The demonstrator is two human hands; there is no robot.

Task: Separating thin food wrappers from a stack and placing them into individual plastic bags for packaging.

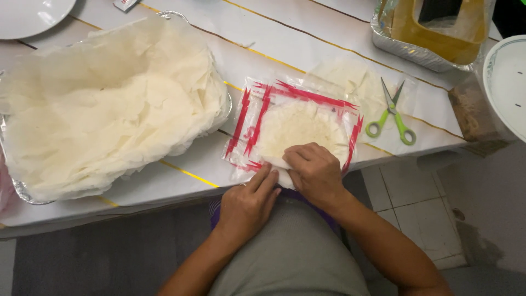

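Note:
A round stack of thin pale wrappers (298, 127) lies on a clear plastic bag with red markings (257, 112) at the table's near edge. My right hand (315, 171) rests on the near edge of the stack, fingers curled and pinching the top sheet. My left hand (249, 203) is beside it at the table edge, its fingertips touching the same near corner of the sheet (279, 174).
A large foil tray (22, 193) heaped with separated pale sheets (109, 104) fills the left. Green-handled scissors (392, 115) lie to the right on more wrappers. A foil tray holding a yellow container (433, 33) stands at back right, with white plates (507, 82) at the edges.

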